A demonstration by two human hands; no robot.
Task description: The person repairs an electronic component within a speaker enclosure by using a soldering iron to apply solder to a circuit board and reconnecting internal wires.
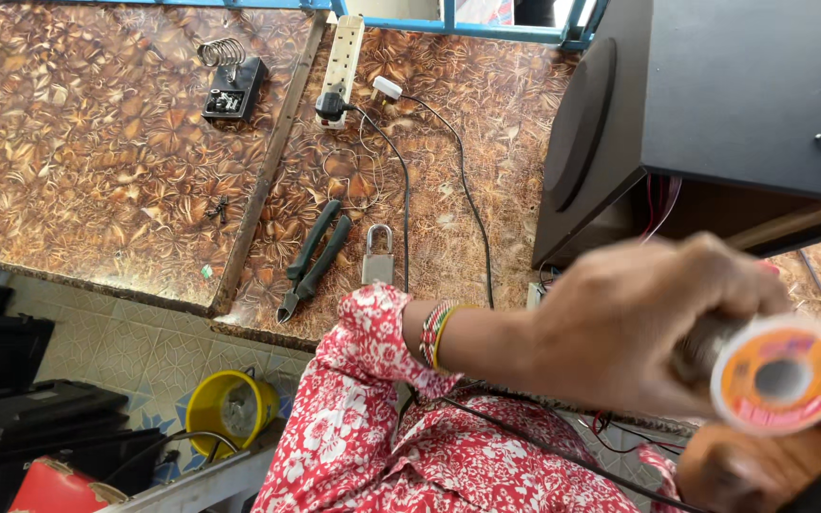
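My left hand point(648, 323) is raised close to the camera, blurred, and closed around a spool of solder wire point(779, 373) with an orange and white end flange. My left wrist wears coloured bead bracelets and a red floral sleeve. My right hand point(762, 470) shows only partly at the bottom right, under the spool and touching it; what it grips I cannot tell. A dark object sits at its lower edge.
A black speaker box point(715, 104) lies on the brown patterned table point(97, 142). Green-handled pliers point(311, 261), a padlock point(378, 255), a power strip point(342, 62) with plugs and cables, and a soldering iron stand point(230, 85) rest there. A yellow cup point(230, 408) sits below.
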